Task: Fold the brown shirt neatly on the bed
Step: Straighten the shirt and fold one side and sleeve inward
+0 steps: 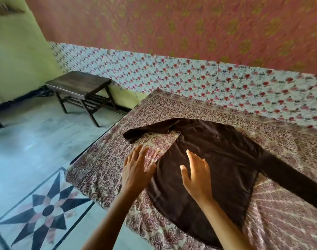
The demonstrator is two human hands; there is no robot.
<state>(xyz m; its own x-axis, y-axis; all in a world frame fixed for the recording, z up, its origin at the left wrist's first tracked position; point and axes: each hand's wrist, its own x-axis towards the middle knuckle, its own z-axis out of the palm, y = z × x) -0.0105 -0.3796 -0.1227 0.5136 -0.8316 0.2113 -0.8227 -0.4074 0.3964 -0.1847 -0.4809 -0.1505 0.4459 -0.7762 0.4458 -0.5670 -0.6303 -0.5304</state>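
While outspread, left hand (137, 170), right hand (197, 177)

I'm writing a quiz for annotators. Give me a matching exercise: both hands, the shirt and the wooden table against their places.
1 left hand
2 right hand
3 brown shirt
4 wooden table

A on the floor
B spread on the bed cover
C over the shirt's body
D over the bed cover beside the shirt

Pairs: 1-D, 2-C, 3-B, 4-A

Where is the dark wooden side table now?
Head view, upper left: the dark wooden side table stands on the tiled floor left of the far corner of the patterned bed.
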